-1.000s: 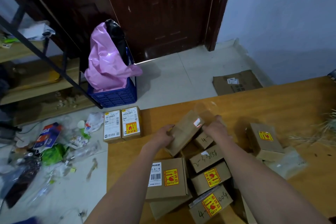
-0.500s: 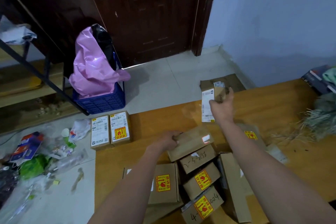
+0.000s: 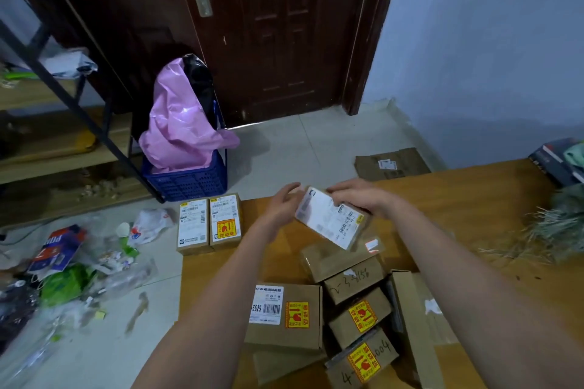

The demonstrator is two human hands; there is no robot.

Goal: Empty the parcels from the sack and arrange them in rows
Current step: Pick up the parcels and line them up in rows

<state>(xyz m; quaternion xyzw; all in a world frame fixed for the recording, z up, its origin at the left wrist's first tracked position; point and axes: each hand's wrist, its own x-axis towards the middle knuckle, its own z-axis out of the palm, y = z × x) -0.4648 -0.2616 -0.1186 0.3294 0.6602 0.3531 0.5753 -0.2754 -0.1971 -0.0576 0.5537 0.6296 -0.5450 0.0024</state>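
Right hand [image 3: 363, 199] and left hand [image 3: 282, 204] hold labelled parcel [image 3: 330, 221] between them.

A dark wooden door [image 3: 268, 35] stands shut beside a pale blue wall [image 3: 489, 41]. Pale tiled floor [image 3: 300, 151] lies dimly lit. A wood-and-metal shelf [image 3: 57, 142] stands left.

Dim, bluish indoor light on my feed. Thin bright strip under door [image 3: 284, 41]. Soft shadows. Wide-angle bending at edges; hands slightly motion-blurred; litter lower left smeared.
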